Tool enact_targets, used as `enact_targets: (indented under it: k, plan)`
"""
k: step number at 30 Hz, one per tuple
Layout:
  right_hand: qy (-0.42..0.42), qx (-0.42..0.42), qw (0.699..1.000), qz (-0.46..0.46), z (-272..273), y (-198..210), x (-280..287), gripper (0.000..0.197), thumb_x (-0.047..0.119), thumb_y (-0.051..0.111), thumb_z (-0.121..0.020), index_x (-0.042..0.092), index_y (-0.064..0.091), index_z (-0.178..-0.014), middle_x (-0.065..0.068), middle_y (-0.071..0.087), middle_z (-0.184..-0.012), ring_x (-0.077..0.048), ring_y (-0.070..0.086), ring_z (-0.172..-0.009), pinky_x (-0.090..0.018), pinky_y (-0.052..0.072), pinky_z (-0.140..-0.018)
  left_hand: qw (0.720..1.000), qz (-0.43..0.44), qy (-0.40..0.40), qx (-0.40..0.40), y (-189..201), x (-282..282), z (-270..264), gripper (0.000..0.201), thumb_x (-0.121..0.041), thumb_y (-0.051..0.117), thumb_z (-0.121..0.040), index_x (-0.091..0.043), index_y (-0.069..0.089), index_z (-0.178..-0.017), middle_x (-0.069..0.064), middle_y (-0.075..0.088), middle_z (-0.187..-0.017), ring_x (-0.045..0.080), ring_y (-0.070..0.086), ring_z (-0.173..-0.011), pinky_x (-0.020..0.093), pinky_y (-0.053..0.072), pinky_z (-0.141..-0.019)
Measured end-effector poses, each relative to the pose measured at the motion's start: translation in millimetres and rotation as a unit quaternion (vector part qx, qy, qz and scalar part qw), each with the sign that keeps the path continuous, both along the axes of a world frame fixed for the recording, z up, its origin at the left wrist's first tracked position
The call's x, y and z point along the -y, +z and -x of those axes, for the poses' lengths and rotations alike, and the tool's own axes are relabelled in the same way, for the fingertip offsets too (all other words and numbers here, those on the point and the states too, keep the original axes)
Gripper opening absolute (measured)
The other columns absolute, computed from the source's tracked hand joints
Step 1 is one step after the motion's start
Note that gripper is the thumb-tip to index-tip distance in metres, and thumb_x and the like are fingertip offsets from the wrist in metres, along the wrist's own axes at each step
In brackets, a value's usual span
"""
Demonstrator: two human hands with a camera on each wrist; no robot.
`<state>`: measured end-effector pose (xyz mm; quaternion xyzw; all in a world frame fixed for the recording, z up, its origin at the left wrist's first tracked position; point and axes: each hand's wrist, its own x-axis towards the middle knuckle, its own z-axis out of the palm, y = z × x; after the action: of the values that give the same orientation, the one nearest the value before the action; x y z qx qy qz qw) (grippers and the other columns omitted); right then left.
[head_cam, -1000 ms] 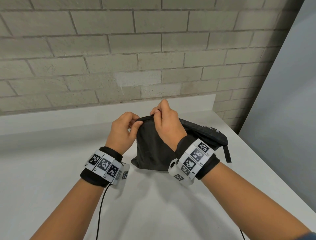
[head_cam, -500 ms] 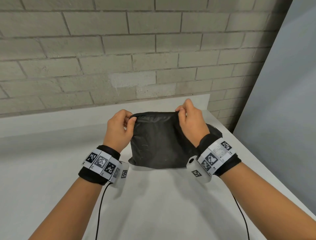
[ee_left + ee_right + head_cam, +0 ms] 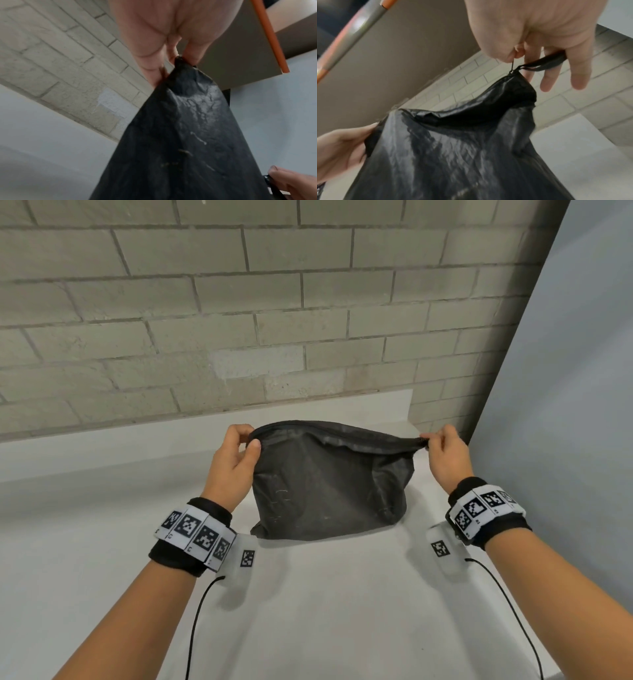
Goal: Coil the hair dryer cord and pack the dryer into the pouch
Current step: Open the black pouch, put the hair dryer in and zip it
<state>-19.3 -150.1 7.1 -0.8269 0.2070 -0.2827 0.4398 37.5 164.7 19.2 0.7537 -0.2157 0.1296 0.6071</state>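
Observation:
A black fabric pouch (image 3: 329,484) stands bulging on the white table (image 3: 102,542), its zipped top edge stretched level between my hands. My left hand (image 3: 239,453) pinches the pouch's left top corner (image 3: 180,60). At the right end my right hand (image 3: 442,450) pinches the thin zipper pull (image 3: 512,65), with the pouch's black strap loop (image 3: 542,63) passing behind its fingers. The pouch (image 3: 453,148) fills the lower part of both wrist views. The hair dryer and its cord are not visible; the pouch's shape suggests something inside.
A pale brick wall (image 3: 239,320) rises behind the table's raised back ledge (image 3: 376,402). A grey panel (image 3: 565,405) stands close on the right. Thin black cables (image 3: 198,628) hang from my wrist bands over the near table.
My right hand has travelled from beside the left hand along the pouch's top edge to its right end, drawing the zipper pull with it. The left hand kept its pinch on the left corner.

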Motion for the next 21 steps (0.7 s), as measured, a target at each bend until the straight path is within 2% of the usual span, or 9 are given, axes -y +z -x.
enact_targets:
  k: [3, 6, 8, 10, 13, 16, 17, 19, 21]
  plan:
    - [0.007, 0.024, 0.999, -0.026, -1, 14, 0, 0.017, 0.01, 0.032, -0.097, 0.007, 0.037, -0.081, 0.001, 0.047, -0.071, -0.023, 0.046, -0.081, -0.025, 0.03, -0.065, 0.99, 0.041, -0.125, -0.043, -6, -2, 0, 0.054, -0.005, 0.062, -0.077, -0.044, 0.034, -0.101, -0.005, 0.051, -0.102, 0.001, 0.06, -0.084, 0.018, 0.052, -0.076]
    - [0.034, 0.041, 0.998, -0.034, -4, 24, 0, 0.012, 0.013, 0.03, -0.098, 0.006, 0.034, -0.09, 0.004, 0.033, -0.069, -0.018, 0.038, -0.077, -0.024, 0.025, -0.059, 0.994, 0.012, -0.111, 0.019, -13, 0, -3, 0.056, -0.002, 0.056, -0.072, -0.053, 0.041, -0.089, -0.006, 0.048, -0.108, -0.003, 0.055, -0.097, 0.017, 0.048, -0.085]
    - [0.087, 0.056, 0.993, -0.053, -1, 28, -4, 0.009, 0.013, 0.034, -0.097, 0.009, 0.028, -0.092, 0.005, 0.03, -0.071, -0.011, 0.034, -0.068, -0.02, 0.029, -0.056, 0.997, 0.018, -0.064, 0.049, -18, 2, -7, 0.054, 0.005, 0.052, -0.074, -0.05, 0.052, -0.074, -0.008, 0.05, -0.107, -0.001, 0.054, -0.101, 0.015, 0.044, -0.089]
    - [0.143, 0.061, 0.986, -0.067, 2, 28, -5, 0.021, 0.003, 0.043, -0.093, 0.011, 0.023, -0.093, 0.006, 0.03, -0.075, -0.006, 0.033, -0.066, -0.018, 0.033, -0.06, 0.997, 0.02, -0.018, 0.07, -23, 2, -11, 0.06, 0.015, 0.049, -0.076, -0.042, 0.06, -0.059, -0.007, 0.053, -0.104, -0.004, 0.054, -0.1, 0.011, 0.041, -0.09]
    - [0.186, 0.073, 0.98, 0.02, 2, 31, -4, 0.03, -0.009, 0.043, -0.087, 0.017, 0.028, -0.089, 0.008, 0.03, -0.077, -0.005, 0.033, -0.067, -0.015, 0.036, -0.064, 0.999, 0.019, 0.014, 0.034, -28, 1, -15, 0.066, 0.02, 0.045, -0.078, -0.034, 0.065, -0.046, 0.0, 0.057, -0.098, -0.012, 0.056, -0.09, 0.002, 0.04, -0.084]
    - [0.201, 0.129, 0.964, 0.117, -1, 34, 4, 0.045, -0.019, 0.042, -0.08, 0.024, 0.035, -0.068, 0.005, 0.037, -0.076, -0.004, 0.039, -0.07, -0.006, 0.035, -0.072, 1.0, -0.015, 0.015, -0.002, -25, 1, -20, 0.063, 0.014, 0.046, -0.083, -0.039, 0.069, -0.058, -0.01, 0.065, -0.088, -0.006, 0.059, -0.083, 0.002, 0.043, -0.076]
    - [0.208, 0.132, 0.959, 0.141, -1, 34, 7, 0.044, -0.022, 0.04, -0.077, 0.02, 0.041, -0.064, 0.001, 0.039, -0.079, -0.005, 0.041, -0.072, -0.004, 0.035, -0.075, 1.0, -0.021, 0.011, -0.013, -22, 3, -20, 0.056, 0.01, 0.046, -0.085, -0.037, 0.071, -0.067, -0.014, 0.065, -0.084, -0.006, 0.06, -0.081, 0.002, 0.044, -0.073]
    - [0.215, 0.114, 0.952, 0.188, 0, 34, 13, 0.039, -0.026, 0.037, -0.073, 0.005, 0.054, -0.056, -0.006, 0.041, -0.091, -0.007, 0.042, -0.075, 0.001, 0.032, -0.079, 0.999, -0.037, -0.004, -0.033, -14, 8, -19, 0.034, 0.007, 0.046, -0.087, -0.016, 0.07, -0.082, -0.013, 0.063, -0.085, -0.009, 0.059, -0.078, 0.0, 0.043, -0.072]
    - [0.218, 0.079, 0.952, 0.198, -3, 37, 23, 0.039, -0.028, 0.036, -0.071, -0.004, 0.059, -0.05, -0.007, 0.039, -0.103, -0.012, 0.044, -0.084, 0.004, 0.028, -0.08, 0.997, -0.06, -0.014, -0.043, -8, 13, -21, 0.029, 0.006, 0.047, -0.087, -0.014, 0.068, -0.084, -0.011, 0.061, -0.089, -0.009, 0.058, -0.082, -0.001, 0.042, -0.075]
